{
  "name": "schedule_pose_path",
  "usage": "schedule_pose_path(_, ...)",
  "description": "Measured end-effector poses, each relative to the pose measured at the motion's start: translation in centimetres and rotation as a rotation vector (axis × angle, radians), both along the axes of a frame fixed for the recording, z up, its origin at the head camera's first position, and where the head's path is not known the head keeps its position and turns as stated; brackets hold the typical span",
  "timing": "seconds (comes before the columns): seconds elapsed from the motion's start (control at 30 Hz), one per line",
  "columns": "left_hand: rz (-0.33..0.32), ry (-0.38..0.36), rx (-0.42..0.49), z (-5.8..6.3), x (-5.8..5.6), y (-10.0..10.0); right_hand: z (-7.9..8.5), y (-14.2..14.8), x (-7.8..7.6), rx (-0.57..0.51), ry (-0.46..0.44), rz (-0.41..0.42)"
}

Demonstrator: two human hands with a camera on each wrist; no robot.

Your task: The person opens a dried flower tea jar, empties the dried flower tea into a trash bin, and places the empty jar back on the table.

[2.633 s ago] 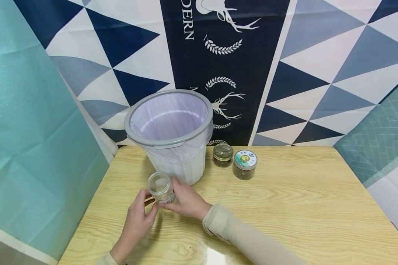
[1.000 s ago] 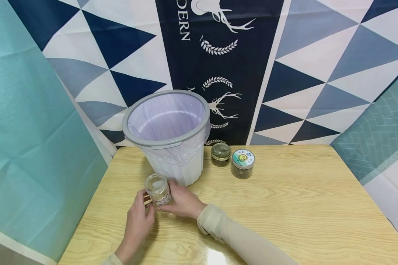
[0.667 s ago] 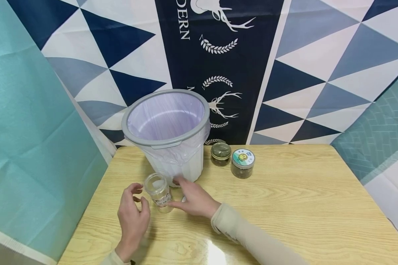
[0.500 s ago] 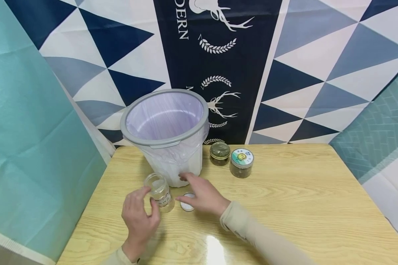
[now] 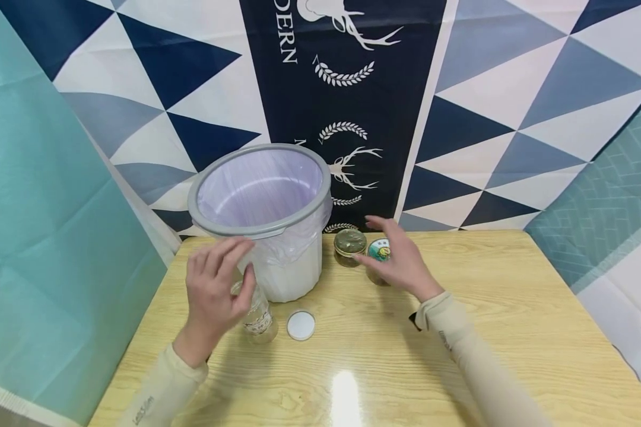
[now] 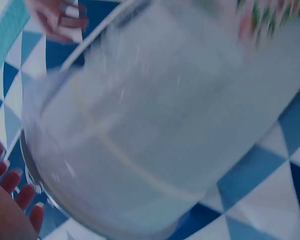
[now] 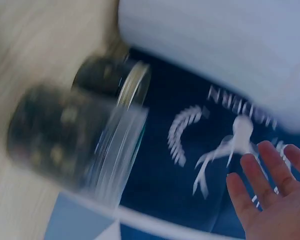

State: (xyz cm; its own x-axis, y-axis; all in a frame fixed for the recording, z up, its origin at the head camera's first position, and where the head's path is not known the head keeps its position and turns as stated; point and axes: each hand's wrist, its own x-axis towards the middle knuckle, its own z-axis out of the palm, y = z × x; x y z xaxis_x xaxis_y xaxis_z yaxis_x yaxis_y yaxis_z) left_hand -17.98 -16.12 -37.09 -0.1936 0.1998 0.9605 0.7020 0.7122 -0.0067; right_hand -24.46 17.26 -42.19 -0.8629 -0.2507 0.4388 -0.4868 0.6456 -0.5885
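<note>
My left hand (image 5: 213,290) is raised in front of the bin, fingers loosely bent with nothing in them. Behind and below it a clear glass jar (image 5: 260,325) stands uncovered on the table, its upper part partly hidden. A round white lid (image 5: 301,325) lies flat to the jar's right. My right hand (image 5: 403,261) hovers over a jar with a printed green-and-white lid (image 5: 380,249), partly covering it, thumb and fingers spread. Dark contents fill that jar (image 7: 60,135) in the right wrist view. Beside it stands a second, dark-topped jar (image 5: 349,246) with a gold rim.
A white bin (image 5: 291,276) with a grey rim and clear liner stands at the back left of the wooden table (image 5: 432,344). Patterned cloth (image 5: 486,118) hangs behind the table, and a teal sheet (image 5: 59,237) hangs along the left.
Both hands have left the clear glass jar, which now stands on the table. The left hand has risen; the right hand has moved right to the lidded jars, uncovering the white lid.
</note>
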Motion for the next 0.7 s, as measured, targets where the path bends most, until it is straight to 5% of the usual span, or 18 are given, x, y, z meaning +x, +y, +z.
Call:
schedule_pose_path(0.1, 0.024, -0.097, -0.052, 1.2, -0.9, -0.9, -0.3, 1.5, -0.8, -0.026, -0.065, -0.044)
schedule_pose_path(0.33, 0.042, -0.188, -0.145, 2.2, -2.4, -1.3, -2.5, 3.8, -2.6, -0.069, -0.233, -0.106)
schedule_pose_path(0.7, 0.074, -0.327, -0.222, 2.0, -2.9, -0.7, -6.8, 4.6, -4.7, -0.156, -0.393, -0.009)
